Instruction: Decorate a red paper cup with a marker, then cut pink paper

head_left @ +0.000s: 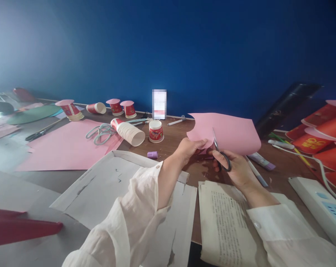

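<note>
My left hand [191, 147] is closed on the near left edge of a pink paper sheet [234, 129], thumb on top. The sheet is lifted off the desk, and its left edge has a curved cut-out. My right hand [236, 167] grips black-handled scissors [225, 160], fingers in the loops. Their blades lie at the paper, pointing up and away, just right of my left hand. Part of the lower blade is hidden by the paper. Beyond my left wrist stands a red and white paper cup [156, 131], with a purple cap [152, 154] nearer me.
A stack of paper cups [130, 133] lies by a coiled cord [101, 133] on a large pink sheet [64, 148]. Printed pages [226, 218] lie below my right hand. A power strip [320, 204] and red cups [312, 142] are at right. A blurred-out phone [159, 104] stands at the wall.
</note>
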`<state>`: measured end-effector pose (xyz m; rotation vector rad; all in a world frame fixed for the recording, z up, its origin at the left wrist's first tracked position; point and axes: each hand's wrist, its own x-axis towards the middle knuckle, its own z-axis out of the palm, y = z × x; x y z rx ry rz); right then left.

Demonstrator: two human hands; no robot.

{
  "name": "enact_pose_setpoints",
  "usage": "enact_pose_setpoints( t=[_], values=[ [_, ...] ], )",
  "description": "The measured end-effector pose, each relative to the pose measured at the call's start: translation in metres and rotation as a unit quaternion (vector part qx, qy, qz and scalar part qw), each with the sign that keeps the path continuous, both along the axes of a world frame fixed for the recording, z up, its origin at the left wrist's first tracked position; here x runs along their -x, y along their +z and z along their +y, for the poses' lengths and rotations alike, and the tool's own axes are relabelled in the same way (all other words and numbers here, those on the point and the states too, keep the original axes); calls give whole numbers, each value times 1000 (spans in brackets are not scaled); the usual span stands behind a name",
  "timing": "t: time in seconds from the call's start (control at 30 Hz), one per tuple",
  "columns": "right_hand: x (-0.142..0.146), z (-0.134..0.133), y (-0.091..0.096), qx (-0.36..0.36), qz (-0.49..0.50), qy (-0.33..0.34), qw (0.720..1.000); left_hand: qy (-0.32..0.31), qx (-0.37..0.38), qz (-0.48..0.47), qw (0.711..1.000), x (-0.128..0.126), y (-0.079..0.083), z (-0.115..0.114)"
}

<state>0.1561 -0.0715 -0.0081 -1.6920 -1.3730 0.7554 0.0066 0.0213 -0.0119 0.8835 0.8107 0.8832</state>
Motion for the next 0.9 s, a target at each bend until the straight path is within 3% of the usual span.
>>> enact_pose_setpoints(
  t=[0.9],
  values=[
    [1,-2,5,-4,-29,3,1000,8,3,-10,1000,-1,1,2]
  ],
)
